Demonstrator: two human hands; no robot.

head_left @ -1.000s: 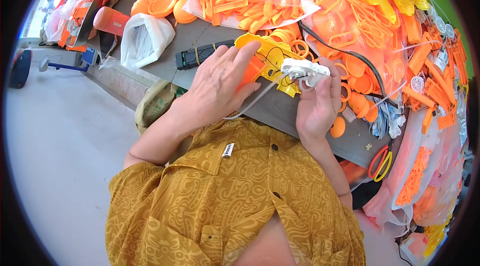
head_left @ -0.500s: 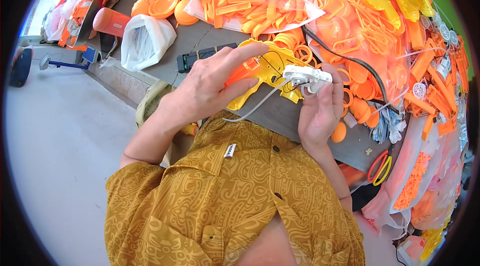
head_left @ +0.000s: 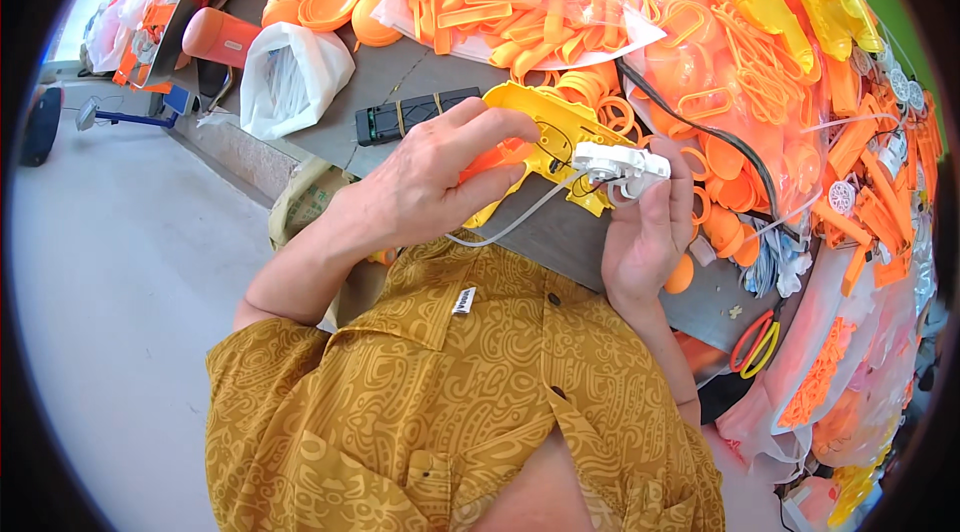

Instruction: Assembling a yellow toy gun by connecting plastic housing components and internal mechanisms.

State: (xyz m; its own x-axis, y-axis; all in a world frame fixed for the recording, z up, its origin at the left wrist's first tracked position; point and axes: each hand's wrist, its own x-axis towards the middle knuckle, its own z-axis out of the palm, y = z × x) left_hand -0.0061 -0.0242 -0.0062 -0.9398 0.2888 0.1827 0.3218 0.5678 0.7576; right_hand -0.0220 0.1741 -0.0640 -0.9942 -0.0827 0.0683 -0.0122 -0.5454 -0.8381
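My right hand (head_left: 645, 227) pinches a white plastic mechanism (head_left: 622, 166) between thumb and fingers, above the table's near edge. A thin pale tube (head_left: 530, 212) runs from the mechanism down toward my shirt front, and dark wires (head_left: 550, 144) show beside it. Left of the mechanism lies a yellow plastic half-shell (head_left: 545, 114), its hollow side up. My left hand (head_left: 430, 167) is bent round an orange plastic piece (head_left: 488, 158) at the shell's left end, thumb below and index finger above. The fingers hide much of that piece.
A black box with bands round it (head_left: 415, 114) lies behind my left hand. Further left are an open white bag (head_left: 290, 82) and a coral cylinder (head_left: 215, 37). Bagged orange parts (head_left: 540, 17) heap up at the back. Red-and-yellow scissors (head_left: 757, 342) rest at the right edge.
My left index finger has curled down closer to the thumb over the orange piece. The white mechanism and my right hand have shifted slightly right; the whole view has moved a little.
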